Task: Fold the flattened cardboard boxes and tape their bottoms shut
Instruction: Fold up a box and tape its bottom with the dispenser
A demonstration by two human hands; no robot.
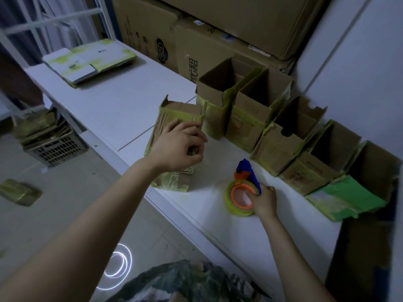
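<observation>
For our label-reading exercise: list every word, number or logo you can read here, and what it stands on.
"优", probably, among sideways Chinese characters on the large carton; the others unclear.
Next carton: a swirl logo, small print blurred.
Small print on the flattened boxes: too blurred.
Reddish stamps on the upright boxes: unreadable.

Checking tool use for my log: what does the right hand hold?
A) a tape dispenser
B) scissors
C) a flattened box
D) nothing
A: the right hand grips the tape dispenser with its yellow-green roll, while the left hand holds the box.
</observation>
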